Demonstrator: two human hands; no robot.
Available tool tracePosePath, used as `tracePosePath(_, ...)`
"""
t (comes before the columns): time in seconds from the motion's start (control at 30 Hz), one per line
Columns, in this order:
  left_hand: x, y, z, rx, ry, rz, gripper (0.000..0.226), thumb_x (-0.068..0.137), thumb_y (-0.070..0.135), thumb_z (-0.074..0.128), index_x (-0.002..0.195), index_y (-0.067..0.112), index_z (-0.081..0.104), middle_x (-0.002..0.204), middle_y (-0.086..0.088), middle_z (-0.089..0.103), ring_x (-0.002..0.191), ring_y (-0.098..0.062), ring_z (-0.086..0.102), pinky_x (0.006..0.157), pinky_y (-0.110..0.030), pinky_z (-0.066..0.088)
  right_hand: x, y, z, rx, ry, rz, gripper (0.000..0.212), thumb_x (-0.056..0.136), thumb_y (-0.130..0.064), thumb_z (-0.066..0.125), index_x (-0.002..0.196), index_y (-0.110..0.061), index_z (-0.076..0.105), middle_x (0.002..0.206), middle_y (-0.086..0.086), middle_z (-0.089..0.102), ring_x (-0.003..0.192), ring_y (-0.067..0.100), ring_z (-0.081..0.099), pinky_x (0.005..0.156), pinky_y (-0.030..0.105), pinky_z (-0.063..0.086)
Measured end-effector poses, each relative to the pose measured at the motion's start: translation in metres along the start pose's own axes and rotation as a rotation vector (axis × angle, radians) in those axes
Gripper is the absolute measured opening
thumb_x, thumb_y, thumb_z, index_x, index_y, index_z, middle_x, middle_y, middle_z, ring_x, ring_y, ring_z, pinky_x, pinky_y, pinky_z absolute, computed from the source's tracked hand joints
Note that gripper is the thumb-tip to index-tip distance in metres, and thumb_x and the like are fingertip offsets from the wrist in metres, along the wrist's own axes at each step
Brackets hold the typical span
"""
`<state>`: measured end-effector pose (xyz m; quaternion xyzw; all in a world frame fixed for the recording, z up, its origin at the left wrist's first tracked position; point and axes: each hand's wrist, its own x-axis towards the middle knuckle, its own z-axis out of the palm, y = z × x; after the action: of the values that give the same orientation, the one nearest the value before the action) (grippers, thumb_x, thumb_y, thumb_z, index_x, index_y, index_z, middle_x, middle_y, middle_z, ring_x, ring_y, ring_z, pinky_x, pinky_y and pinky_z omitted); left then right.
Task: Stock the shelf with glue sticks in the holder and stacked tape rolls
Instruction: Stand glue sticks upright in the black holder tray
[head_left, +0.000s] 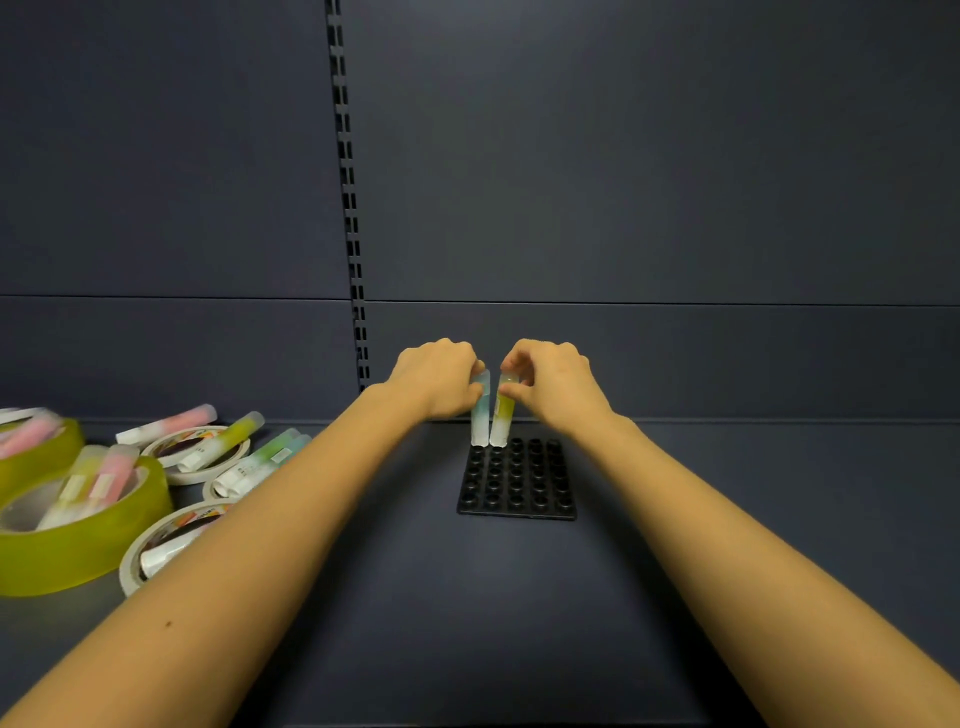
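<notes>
Head view: left hand (441, 382) pinches a blue stick (480, 415), right hand (553, 384) a yellow stick (503, 418), each by its top, likely so the bases seat upright in back-left sockets of the holder (517, 514). Tape rolls (78, 551) lie unstacked, far left.

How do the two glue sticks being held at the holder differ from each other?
Colour: the blue glue stick is blue-tinted, the yellow glue stick yellow-green. Grip: the left hand pinches the blue one, the right hand the yellow one. Position: the blue one stands at the far-left corner of the holder, the yellow one just right of it. Both stand near upright, white ends down.
</notes>
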<state>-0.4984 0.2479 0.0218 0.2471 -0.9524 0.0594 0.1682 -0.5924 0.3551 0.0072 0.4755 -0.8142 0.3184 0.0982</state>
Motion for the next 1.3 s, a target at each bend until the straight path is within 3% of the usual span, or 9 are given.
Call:
tracePosePath(0.1, -0.003, -0.007, -0.005, -0.037, -0.144, 0.017, 0.051, 0.095, 0.03, 0.044, 0.145, 0.024, 0.035, 0.142, -0.004, 0.046, 0.127, -0.028, 0.046, 0.092, -0.038, 0.043, 0.001, -0.003, -0.004, -0.094, -0.035, -0.025, 0.026, 0.09, -0.026, 0.064, 0.115, -0.018, 0.064, 0.113, 0.005, 0.064, 0.104, 0.026, 0.06, 0.086, 0.036, 0.048)
tracePosePath(0.2, -0.009, -0.019, -0.007, -0.049, -0.14, -0.018, 0.062, 0.095, 0.025, 0.043, 0.15, 0.027, 0.016, 0.148, -0.003, 0.039, 0.133, -0.028, 0.04, 0.096, -0.041, 0.042, 0.003, -0.005, -0.006, -0.176, -0.057, -0.048, 0.028, 0.091, -0.026, 0.061, 0.119, -0.023, 0.063, 0.121, 0.002, 0.054, 0.108, 0.026, 0.058, 0.081, 0.036, 0.045)
tracePosePath(0.37, -0.026, -0.04, -0.018, -0.09, -0.036, -0.121, 0.052, 0.094, 0.02, 0.044, 0.145, 0.021, 0.035, 0.142, -0.002, 0.047, 0.128, -0.027, 0.046, 0.1, -0.043, 0.043, 0.005, -0.009, -0.005, -0.206, -0.082, -0.052, 0.028, 0.095, -0.023, 0.055, 0.122, -0.023, 0.062, 0.126, 0.004, 0.047, 0.111, 0.027, 0.054, 0.075, 0.033, 0.038)
tracePosePath(0.53, -0.055, -0.063, -0.038, -0.08, 0.085, -0.234, 0.037, 0.092, 0.018, 0.045, 0.128, 0.018, 0.056, 0.129, -0.005, 0.06, 0.114, -0.03, 0.057, 0.09, -0.039, 0.046, 0.009, -0.019, -0.017, -0.396, -0.169, -0.083, 0.033, 0.097, -0.024, 0.046, 0.128, -0.021, 0.057, 0.135, 0.004, 0.04, 0.123, 0.026, 0.043, 0.088, 0.039, 0.041)
tracePosePath(0.6, -0.07, -0.075, -0.045, -0.077, 0.12, -0.282, 0.033, 0.091, 0.018, 0.046, 0.122, 0.018, 0.06, 0.124, -0.006, 0.063, 0.11, -0.031, 0.059, 0.089, -0.04, 0.049, 0.007, -0.027, -0.017, -0.408, -0.056, -0.16, 0.036, 0.096, -0.023, 0.048, 0.131, -0.018, 0.053, 0.137, 0.003, 0.04, 0.123, 0.025, 0.042, 0.088, 0.036, 0.041)
tracePosePath(0.7, -0.096, -0.094, -0.053, -0.061, 0.153, -0.371, 0.029, 0.091, 0.02, 0.048, 0.116, 0.018, 0.064, 0.119, -0.006, 0.066, 0.107, -0.03, 0.06, 0.084, -0.038, 0.048, -0.005, -0.048, -0.01, -0.157, 0.075, -0.244, 0.029, 0.095, -0.022, 0.05, 0.123, -0.021, 0.055, 0.129, -0.001, 0.049, 0.117, 0.021, 0.049, 0.079, 0.031, 0.04)
tracePosePath(0.9, -0.146, -0.12, -0.057, -0.057, 0.14, -0.496, 0.026, 0.09, 0.023, 0.052, 0.112, 0.018, 0.066, 0.118, -0.006, 0.067, 0.106, -0.03, 0.061, 0.088, -0.041, 0.05, -0.03, -0.094, 0.018, 0.061, -0.166, -0.267, 0.018, 0.091, -0.022, 0.053, 0.103, -0.029, 0.065, 0.099, -0.008, 0.061, 0.098, 0.02, 0.059, 0.075, 0.029, 0.043)
tracePosePath(1.17, -0.18, -0.147, -0.055, -0.124, 0.101, -0.449, 0.025, 0.091, 0.021, 0.053, 0.11, 0.014, 0.068, 0.114, -0.006, 0.068, 0.097, -0.023, 0.063, 0.079, -0.033, 0.051, -0.048, -0.137, 0.043, -0.026, -0.306, -0.255, 0.02, 0.092, -0.025, 0.048, 0.101, -0.027, 0.066, 0.108, -0.001, 0.067, 0.101, 0.026, 0.06, 0.077, 0.031, 0.042)
tracePosePath(1.3, -0.181, -0.16, -0.052, -0.168, 0.034, -0.365, 0.025, 0.092, 0.024, 0.054, 0.11, 0.016, 0.068, 0.115, -0.003, 0.068, 0.099, -0.02, 0.063, 0.086, -0.036, 0.053, -0.048, -0.147, 0.05, -0.103, -0.39, -0.201, 0.019, 0.093, -0.031, 0.05, 0.099, -0.024, 0.067, 0.106, 0.001, 0.067, 0.098, 0.024, 0.061, 0.08, 0.033, 0.046)
